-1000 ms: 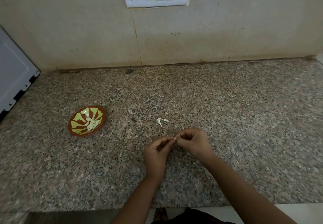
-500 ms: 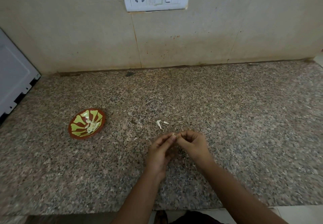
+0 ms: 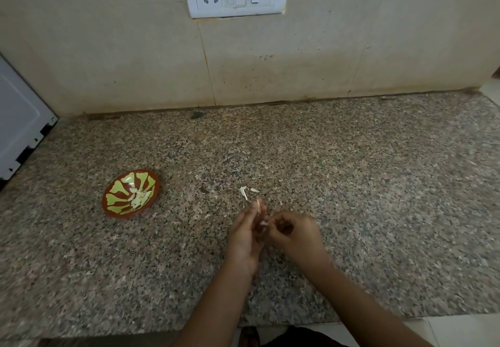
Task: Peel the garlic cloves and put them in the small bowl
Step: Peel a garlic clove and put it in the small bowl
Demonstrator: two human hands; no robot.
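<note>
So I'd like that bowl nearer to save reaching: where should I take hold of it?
Probably pinch the small bowl by its near rim, coming from the front, thumb over the lip. It is shallow and wide, so only the rim offers a grip, and the peeled cloves lie toward its right side.

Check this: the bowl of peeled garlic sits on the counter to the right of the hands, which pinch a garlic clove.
Wrong side. The head view shows the bowl to the left of the left hand and right hand, not the right. The rest holds: peeled garlic in it, on the counter, both hands pinching a garlic clove.
</note>
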